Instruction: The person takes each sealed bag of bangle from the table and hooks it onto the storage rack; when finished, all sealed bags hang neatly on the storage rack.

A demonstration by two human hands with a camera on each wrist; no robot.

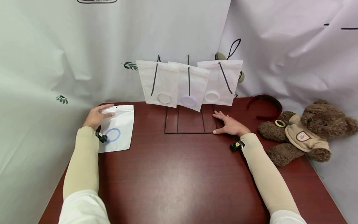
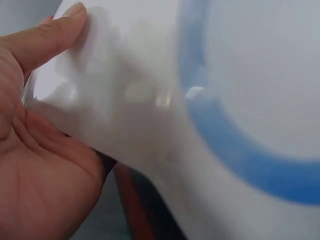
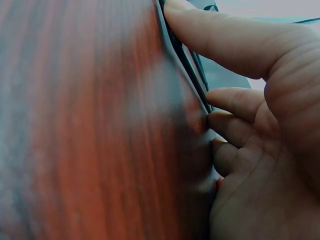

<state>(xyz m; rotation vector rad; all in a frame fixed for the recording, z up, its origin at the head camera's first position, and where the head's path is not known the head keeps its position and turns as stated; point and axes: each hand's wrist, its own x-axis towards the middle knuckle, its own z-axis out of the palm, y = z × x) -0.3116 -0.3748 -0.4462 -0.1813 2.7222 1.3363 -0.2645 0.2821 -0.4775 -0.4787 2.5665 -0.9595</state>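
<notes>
At the left of the head view, my left hand pinches the upper left edge of a white zip bag with a blue ring in it. In the left wrist view the thumb lies on the bag's front, and the other fingers are mostly hidden behind it. A black wire display rack stands at the back. My right hand is spread at its base's right side, thumb tip at the front corner. The right wrist view shows fingertips beside the black wire.
Three white bags hang from the rack's arms: left, middle and right, each with a ring inside. A dark red headband and a brown teddy bear with a yellow ring on its leg are at the right.
</notes>
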